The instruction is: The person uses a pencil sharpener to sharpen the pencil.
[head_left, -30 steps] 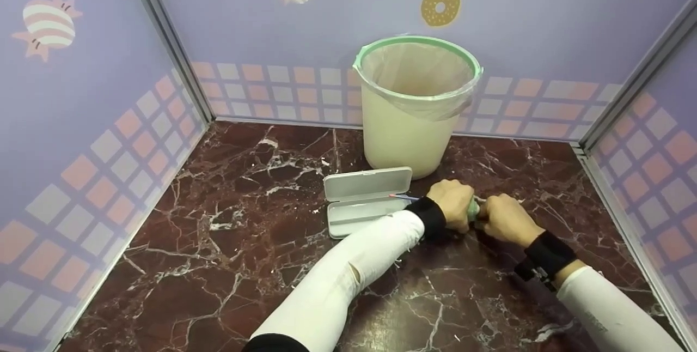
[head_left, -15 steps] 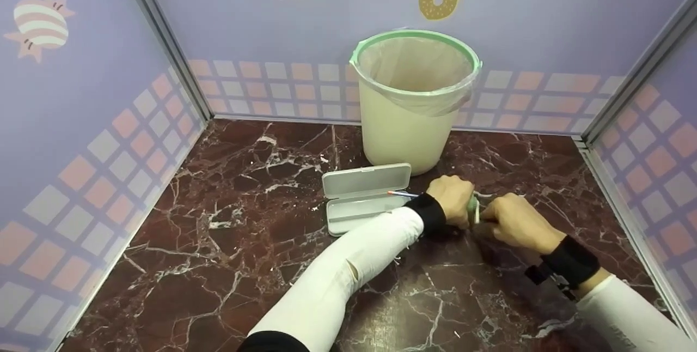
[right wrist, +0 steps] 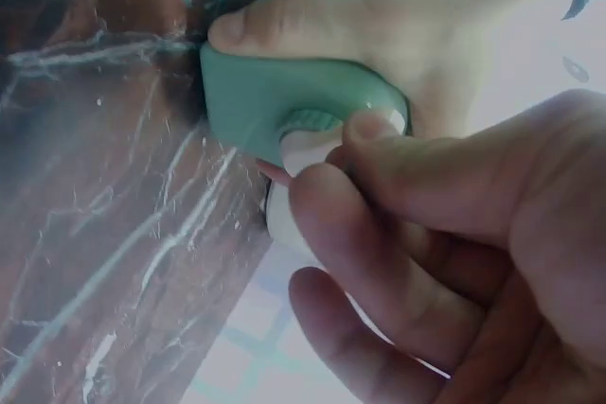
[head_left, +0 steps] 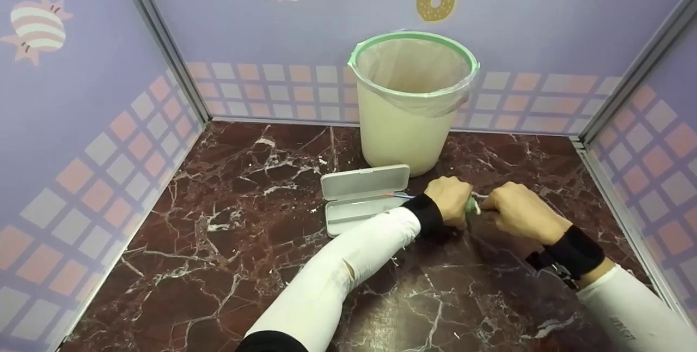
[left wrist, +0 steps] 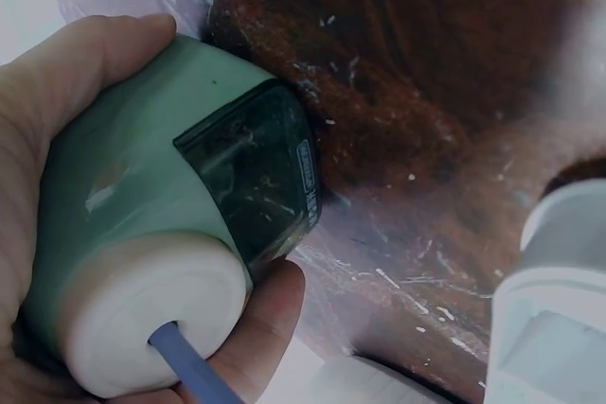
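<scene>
My left hand [head_left: 451,199] grips a green pencil sharpener [left wrist: 133,167], its thumb and fingers wrapped round the body. On one side of it is a dark see-through shavings drawer [left wrist: 260,172]. A blue pencil [left wrist: 194,361] runs into the hole in the round white front [left wrist: 156,314]; its reddish end points toward the pencil case in the head view. On the opposite side, my right hand [head_left: 517,210] pinches the sharpener's white crank [right wrist: 312,144] between thumb and forefinger. The crank's far end is hidden by those fingers.
An open white pencil case [head_left: 364,184] lies left of the hands, partly covered by the left sleeve [head_left: 348,270]. Behind it stands a cream bin [head_left: 403,128] with a plastic liner. Panel walls enclose the marbled tabletop [head_left: 261,221], which has small white bits on it.
My right hand has shifted slightly right and up, its wrist turning, and the crank's position has changed. My left hand keeps the sharpener nearly still; the camera view has moved a little.
</scene>
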Demonstrator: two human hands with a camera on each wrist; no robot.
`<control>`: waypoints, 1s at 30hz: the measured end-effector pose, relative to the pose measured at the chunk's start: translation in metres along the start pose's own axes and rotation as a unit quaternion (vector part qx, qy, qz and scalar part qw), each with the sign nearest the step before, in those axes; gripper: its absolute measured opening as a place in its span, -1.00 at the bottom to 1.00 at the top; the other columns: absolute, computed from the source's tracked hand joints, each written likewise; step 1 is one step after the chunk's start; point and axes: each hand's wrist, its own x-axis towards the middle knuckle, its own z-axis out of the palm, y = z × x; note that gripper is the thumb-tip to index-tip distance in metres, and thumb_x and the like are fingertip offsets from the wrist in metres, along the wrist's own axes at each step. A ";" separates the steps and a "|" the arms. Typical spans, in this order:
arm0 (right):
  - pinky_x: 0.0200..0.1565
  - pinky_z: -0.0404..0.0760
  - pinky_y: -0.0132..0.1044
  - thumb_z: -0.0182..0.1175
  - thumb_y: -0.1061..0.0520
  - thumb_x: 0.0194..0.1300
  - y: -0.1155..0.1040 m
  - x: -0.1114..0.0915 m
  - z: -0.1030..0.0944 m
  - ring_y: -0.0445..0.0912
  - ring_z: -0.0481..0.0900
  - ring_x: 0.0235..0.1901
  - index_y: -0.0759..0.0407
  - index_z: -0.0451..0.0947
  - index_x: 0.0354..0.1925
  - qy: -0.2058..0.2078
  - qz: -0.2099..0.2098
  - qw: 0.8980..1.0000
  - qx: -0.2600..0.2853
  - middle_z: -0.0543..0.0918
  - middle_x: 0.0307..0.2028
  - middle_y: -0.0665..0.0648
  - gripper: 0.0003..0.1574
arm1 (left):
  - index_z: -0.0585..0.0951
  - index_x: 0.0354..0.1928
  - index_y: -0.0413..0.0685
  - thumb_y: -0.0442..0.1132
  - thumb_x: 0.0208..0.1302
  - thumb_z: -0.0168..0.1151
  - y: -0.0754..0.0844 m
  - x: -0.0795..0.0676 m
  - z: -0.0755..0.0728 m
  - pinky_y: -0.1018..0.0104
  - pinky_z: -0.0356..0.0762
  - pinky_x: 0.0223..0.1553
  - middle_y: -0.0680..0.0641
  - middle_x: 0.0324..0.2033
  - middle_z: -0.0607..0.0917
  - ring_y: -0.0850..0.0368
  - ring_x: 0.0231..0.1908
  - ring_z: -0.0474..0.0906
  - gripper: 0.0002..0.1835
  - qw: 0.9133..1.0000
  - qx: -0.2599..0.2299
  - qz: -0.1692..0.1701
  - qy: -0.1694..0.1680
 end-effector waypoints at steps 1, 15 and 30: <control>-0.46 0.34 -0.30 0.45 0.42 0.05 0.000 0.001 -0.001 -0.24 0.30 -0.59 -0.07 0.59 -0.66 0.000 0.003 1.000 -0.001 0.38 -0.64 -0.21 -0.56 | 0.79 -0.14 0.24 0.14 -0.07 0.78 0.000 0.000 -0.001 0.12 0.86 -0.18 0.07 -0.11 0.91 0.04 -0.11 0.88 -0.54 1.000 0.000 0.002 0.000; -0.42 0.39 -0.22 0.40 0.44 0.14 0.022 0.022 0.002 -0.16 0.34 -0.60 -0.07 0.70 -0.60 0.035 0.063 0.997 0.008 0.53 -0.64 -0.10 -0.58 | 0.77 -0.03 0.21 0.18 -0.02 0.76 -0.006 0.001 -0.002 0.11 0.87 -0.11 0.07 -0.08 0.90 0.03 -0.06 0.88 -0.47 1.000 0.009 0.020 -0.017; -0.59 0.55 0.24 0.35 0.40 0.01 0.040 0.022 0.050 0.15 0.54 -0.69 0.10 0.46 -0.71 0.052 0.030 0.996 -0.067 0.56 -0.69 0.17 -0.64 | 0.77 -0.04 0.22 0.20 -0.05 0.76 -0.001 0.000 0.000 0.12 0.86 -0.13 0.07 -0.09 0.90 0.03 -0.09 0.87 -0.46 1.000 0.011 0.015 -0.012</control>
